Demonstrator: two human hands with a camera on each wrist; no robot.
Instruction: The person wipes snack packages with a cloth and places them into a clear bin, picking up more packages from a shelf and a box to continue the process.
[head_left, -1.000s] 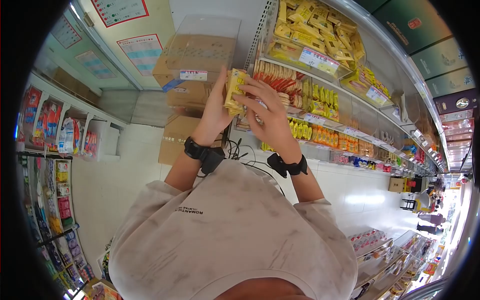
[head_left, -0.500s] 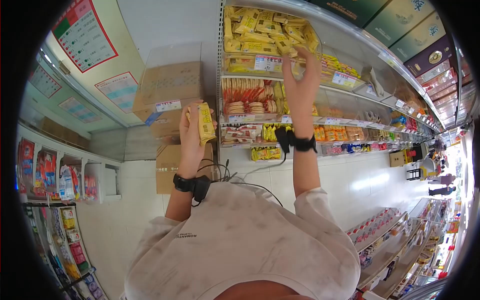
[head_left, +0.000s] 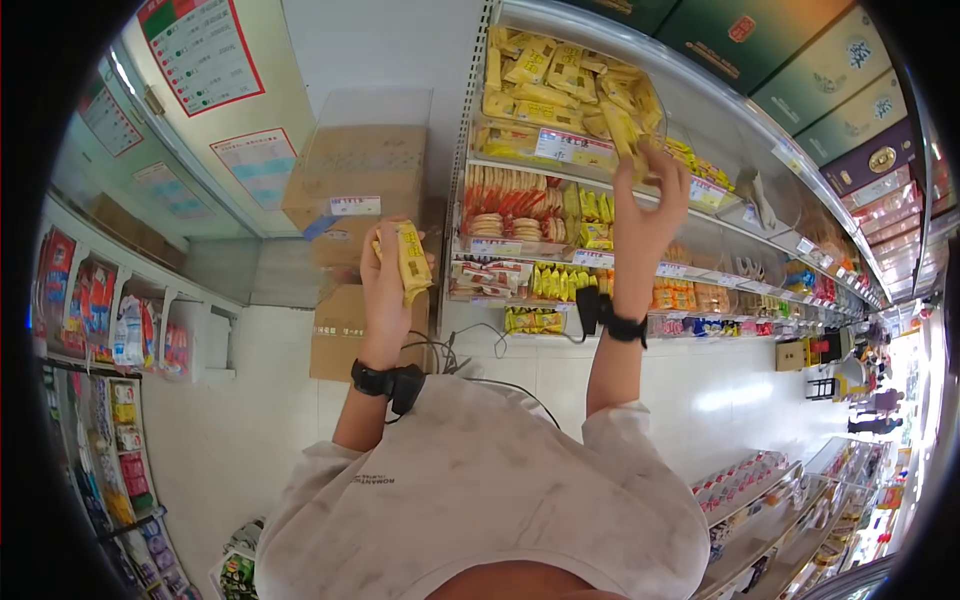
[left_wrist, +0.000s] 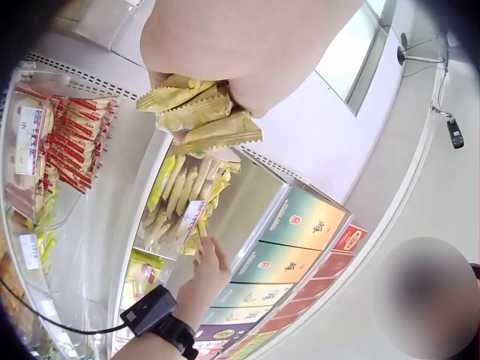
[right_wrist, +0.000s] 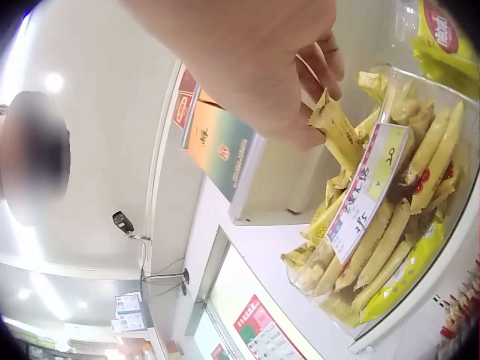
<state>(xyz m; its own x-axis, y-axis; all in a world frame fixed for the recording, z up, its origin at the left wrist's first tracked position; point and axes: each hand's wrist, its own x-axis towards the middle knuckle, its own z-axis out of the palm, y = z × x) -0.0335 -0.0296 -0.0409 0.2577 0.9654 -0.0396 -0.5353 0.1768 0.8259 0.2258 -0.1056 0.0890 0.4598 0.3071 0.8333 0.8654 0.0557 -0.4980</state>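
Note:
My left hand grips a small stack of yellow snack packets in front of the cardboard boxes. The left wrist view shows several serrated ends of these packets poking out below the palm. At the upper shelf, my right hand pinches one end of a single yellow packet between thumb and fingers. That packet slants over the front rim of a clear bin heaped with matching packets. A price label is fixed to the bin's front.
Lower shelves hold red-and-white wrapped crackers and more small packets. Cardboard boxes are stacked left of the shelving. Large green gift boxes stand above at the right. A black cable hangs between the wrists.
The right hand left the packets in the left hand, reached up to the bin and now pinches another packet, drawn slightly back over the rim. The left hand moved lower and left, keeping its stack.

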